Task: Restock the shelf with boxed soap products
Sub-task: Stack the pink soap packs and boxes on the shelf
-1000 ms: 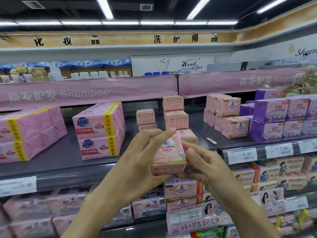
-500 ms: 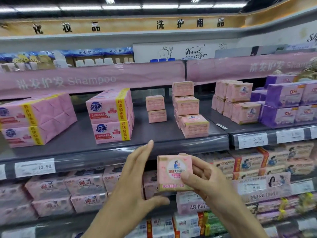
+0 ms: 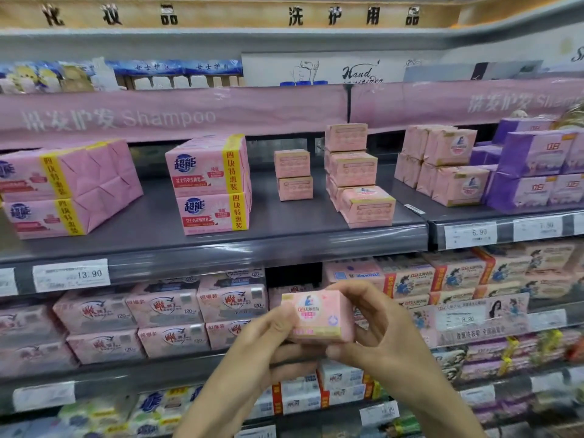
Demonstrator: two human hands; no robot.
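Soap box [image 3: 317,316], pink, at lower centre: we pinch it with left hand [image 3: 252,346] and right hand [image 3: 379,336], fingers curled around it. Gray shelf [image 3: 316,229] with stacked boxes [image 3: 350,172] lies above.

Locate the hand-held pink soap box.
Head view, lower centre: pink soap box held between left hand and right hand, in front of the lower shelf's pink packs.

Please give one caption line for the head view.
Left hand and right hand hold a pink soap box before the stocked shelf.
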